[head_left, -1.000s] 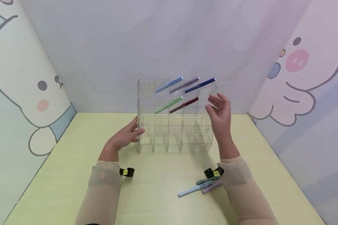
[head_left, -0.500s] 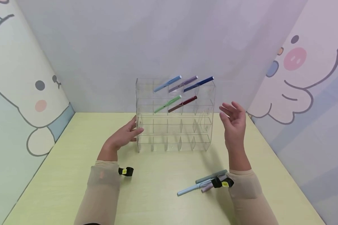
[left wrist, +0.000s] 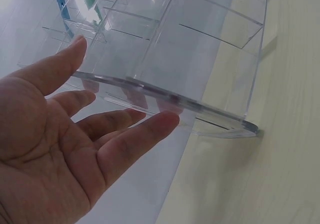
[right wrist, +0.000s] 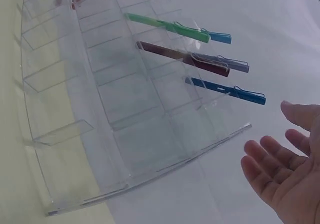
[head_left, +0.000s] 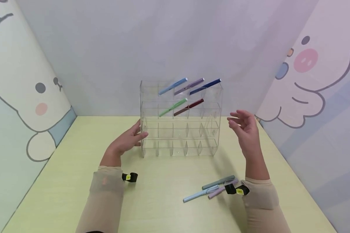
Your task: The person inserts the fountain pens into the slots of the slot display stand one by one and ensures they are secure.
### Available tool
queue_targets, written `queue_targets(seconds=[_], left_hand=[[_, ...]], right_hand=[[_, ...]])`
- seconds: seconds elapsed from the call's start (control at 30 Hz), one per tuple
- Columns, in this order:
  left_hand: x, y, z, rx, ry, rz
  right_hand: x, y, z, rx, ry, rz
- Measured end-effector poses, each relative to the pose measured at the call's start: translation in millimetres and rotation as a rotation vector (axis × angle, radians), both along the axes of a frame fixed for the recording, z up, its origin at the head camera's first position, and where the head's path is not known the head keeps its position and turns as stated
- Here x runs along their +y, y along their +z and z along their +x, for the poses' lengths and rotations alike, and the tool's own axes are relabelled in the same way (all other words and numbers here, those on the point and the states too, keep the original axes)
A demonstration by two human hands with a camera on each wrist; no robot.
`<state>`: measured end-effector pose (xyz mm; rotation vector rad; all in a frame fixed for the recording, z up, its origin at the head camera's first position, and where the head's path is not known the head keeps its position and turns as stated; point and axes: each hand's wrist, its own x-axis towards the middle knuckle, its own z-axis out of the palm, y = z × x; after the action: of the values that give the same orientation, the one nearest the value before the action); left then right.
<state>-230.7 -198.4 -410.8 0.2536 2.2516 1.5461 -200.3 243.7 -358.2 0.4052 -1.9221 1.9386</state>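
Observation:
A clear acrylic pen rack (head_left: 179,142) with stepped rows of compartments stands upright at the table's far side. Light blue (head_left: 173,86), purple (head_left: 184,89) and dark blue pens (head_left: 205,86) lean in its top row. One row lower are a green pen (head_left: 173,107) and a dark red pen (head_left: 189,107). My left hand (head_left: 125,142) rests at the rack's left side, thumb by the front edge, fingers extended along the side panel. Apart from the rack, my right hand (head_left: 246,131) hovers to its right, fingers loosely bent and holding nothing.
Three capped pens lie together on the table near my right sleeve: grey-green (head_left: 218,182), pale blue (head_left: 200,194) and pale purple (head_left: 217,194). The strap of the right wrist camera (head_left: 236,189) partly overlaps them. A pale curtain (head_left: 175,42) hangs behind the rack.
My right hand has moved right and a little down, away from the rack, uncovering more of the pens on the table. The left hand has stayed at the rack's side.

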Motion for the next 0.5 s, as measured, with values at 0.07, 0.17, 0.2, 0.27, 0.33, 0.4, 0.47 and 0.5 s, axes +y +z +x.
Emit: queue_targets(seconds=[0.07, 0.17, 0.2, 0.27, 0.33, 0.4, 0.47, 0.5], left_hand=[[-0.4, 0.8, -0.4, 0.006, -0.003, -0.002], [-1.1, 1.1, -1.0, 0.011, -0.009, -0.004], [-1.3, 1.0, -1.0, 0.010, -0.011, -0.007], [-1.7, 0.7, -1.0, 0.006, -0.012, -0.014], [-1.7, 0.2, -0.7, 0.001, -0.011, -0.016], [-1.6, 0.2, -0.5, 0.003, -0.013, -0.017], [-1.4, 0.4, -0.3, 0.001, -0.012, -0.012], [-1.4, 0.4, -0.3, 0.001, -0.013, -0.010]], right_hand=[[4.4, 2.3, 1.4, -0.038, 0.002, 0.167], [10.1, 4.8, 3.8, -0.104, 0.005, 0.455], [11.6, 5.6, 4.8, -0.135, 0.012, 0.538], [14.3, 6.6, 6.6, -0.190, 0.036, 0.680], [16.0, 7.7, 8.7, -0.239, 0.076, 0.779], [17.4, 8.4, 10.3, -0.282, 0.116, 0.838], [18.2, 8.8, 11.6, -0.306, 0.156, 0.882], [18.4, 9.1, 12.1, -0.316, 0.173, 0.903]])
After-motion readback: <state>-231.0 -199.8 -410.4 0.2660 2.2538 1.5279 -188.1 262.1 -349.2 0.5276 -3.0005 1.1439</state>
